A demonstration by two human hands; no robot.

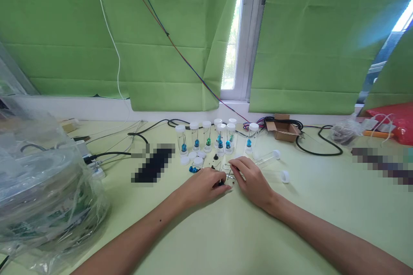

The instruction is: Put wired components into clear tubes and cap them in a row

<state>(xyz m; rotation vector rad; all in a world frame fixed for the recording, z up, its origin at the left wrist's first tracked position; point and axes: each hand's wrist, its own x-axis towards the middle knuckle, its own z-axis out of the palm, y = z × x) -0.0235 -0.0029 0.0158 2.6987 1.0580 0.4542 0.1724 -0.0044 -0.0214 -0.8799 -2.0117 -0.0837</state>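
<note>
My left hand (204, 181) is closed, thumb and fingers pinching a small dark part (221, 183) just above the table. Opposite it, my right hand (253, 180) pinches a thin metal rod (229, 175) that slants down towards that part; the tip is too small to make out. Thin bent metal pieces lie between the hands. A small blue part (193, 169) rests beside my left hand, below several loose white caps (185, 160). Farther back is a small black part (216, 157). Several clear capped tubes (195, 137) stand upright, holding blue or green parts.
Two clear tubes lie right of my hands, one with a white end (284, 176). An open cardboard box (284, 131) and black cable (319, 153) are behind. Plastic-wrapped spools (48, 197) fill the left side. A red bag (395, 122) sits far right.
</note>
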